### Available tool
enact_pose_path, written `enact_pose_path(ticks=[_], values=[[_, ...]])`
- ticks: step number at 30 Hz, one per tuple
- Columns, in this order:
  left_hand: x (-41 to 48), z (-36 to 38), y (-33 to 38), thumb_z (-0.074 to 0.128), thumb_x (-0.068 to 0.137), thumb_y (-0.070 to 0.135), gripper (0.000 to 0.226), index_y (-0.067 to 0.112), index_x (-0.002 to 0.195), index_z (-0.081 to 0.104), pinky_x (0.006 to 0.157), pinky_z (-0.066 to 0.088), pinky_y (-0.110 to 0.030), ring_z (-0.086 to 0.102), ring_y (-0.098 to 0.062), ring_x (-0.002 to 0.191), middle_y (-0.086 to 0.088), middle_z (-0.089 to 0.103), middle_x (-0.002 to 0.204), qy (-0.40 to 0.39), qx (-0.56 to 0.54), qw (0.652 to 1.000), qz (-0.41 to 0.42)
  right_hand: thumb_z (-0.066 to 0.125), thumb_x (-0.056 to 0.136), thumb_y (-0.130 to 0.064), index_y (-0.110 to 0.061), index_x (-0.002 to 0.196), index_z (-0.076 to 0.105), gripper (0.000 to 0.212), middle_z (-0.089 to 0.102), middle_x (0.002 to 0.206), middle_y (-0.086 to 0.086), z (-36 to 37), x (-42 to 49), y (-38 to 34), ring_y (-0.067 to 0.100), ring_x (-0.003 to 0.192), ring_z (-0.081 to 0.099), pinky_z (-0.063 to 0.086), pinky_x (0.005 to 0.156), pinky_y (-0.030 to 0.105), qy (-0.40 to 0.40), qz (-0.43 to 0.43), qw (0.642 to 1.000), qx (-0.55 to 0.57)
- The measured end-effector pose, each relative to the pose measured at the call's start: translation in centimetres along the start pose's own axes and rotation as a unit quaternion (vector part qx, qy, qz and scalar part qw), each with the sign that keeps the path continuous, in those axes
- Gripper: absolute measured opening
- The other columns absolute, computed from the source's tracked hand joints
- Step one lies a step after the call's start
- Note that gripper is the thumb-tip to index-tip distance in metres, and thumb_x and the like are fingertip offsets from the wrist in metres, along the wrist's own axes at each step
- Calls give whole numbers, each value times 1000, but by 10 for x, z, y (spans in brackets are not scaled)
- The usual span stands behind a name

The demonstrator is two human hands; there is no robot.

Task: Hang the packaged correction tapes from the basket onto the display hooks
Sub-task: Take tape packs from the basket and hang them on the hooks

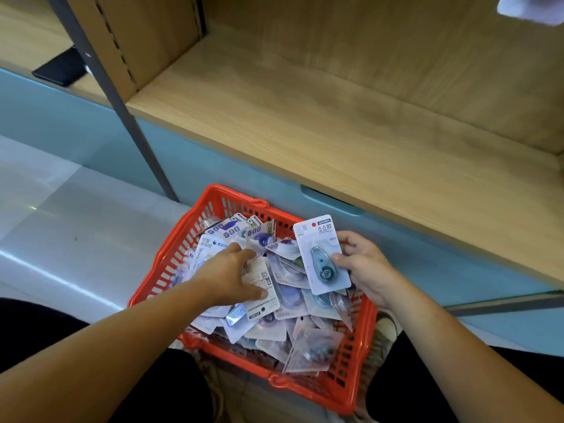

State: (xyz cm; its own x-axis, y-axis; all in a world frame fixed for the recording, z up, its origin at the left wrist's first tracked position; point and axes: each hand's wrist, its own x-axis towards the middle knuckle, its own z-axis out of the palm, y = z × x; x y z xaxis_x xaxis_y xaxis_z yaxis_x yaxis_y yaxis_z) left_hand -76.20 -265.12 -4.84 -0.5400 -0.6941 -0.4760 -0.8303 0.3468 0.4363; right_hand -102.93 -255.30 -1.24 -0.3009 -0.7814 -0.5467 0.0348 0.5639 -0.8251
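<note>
Far left, on a wooden ledge: dark flat object, partly masked by the slanting grey post, too dim to identify. Below, glossy pale floor.

Centre: red basket on the floor against the blue drawer front, heaped with packaged correction tapes, most overlapped, print too blurred to read. Near corners of the basket crowded by dark trouser legs.

Left hand spread over a back-side-up card atop the heap, thumb pressed flat on its printed back, fingertips lost among other packs at the far edge. Cannot tell whether closed round the card or merely resting on it.

Further right: one upright pack raised above the basket's far right corner, pinched by the right hand, thumb across the clear blister, other fingers hidden behind the card.

Beside the basket's right wall, a shoe, mostly hidden.

Above, the wooden shelf. Top right corner: white blur, cut off by the frame edge, unidentifiable.
</note>
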Motion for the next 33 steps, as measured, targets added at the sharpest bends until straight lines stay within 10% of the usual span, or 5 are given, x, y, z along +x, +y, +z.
enact_pose_path(ticks=[8,16,24,33], values=[[-4,11,5,73,66,83,98,27,143,49,99,50,-41,45,-22,121,0,44,126,40,106,993,-13,50,100,10,-11,115,66,31,78,106,16,12,-4,-13,38,101,75,58,92,59,19,33,999,37],[-2,-23,1,78,89,7,24,21,102,64,76,64,-35,73,-20,94,2,73,102,13,-246,967,-57,52,99,5,-16,111,68,29,79,102,13,34,-4,-21,29,85,76,61,69,40,17,53,998,17],[-14,-55,14,66,101,17,11,11,92,62,38,38,-21,60,-9,47,-9,74,78,95,-375,921,-54,49,99,8,-11,114,68,31,78,102,19,43,-9,-33,36,92,76,61,74,43,-1,24,999,37],[-17,-58,54,71,97,14,13,2,97,65,54,63,-39,75,-29,61,-17,76,82,123,-456,881,-33,58,100,1,-14,114,69,23,80,98,14,53,-24,-47,29,86,78,63,72,39,-45,-9,997,55]])
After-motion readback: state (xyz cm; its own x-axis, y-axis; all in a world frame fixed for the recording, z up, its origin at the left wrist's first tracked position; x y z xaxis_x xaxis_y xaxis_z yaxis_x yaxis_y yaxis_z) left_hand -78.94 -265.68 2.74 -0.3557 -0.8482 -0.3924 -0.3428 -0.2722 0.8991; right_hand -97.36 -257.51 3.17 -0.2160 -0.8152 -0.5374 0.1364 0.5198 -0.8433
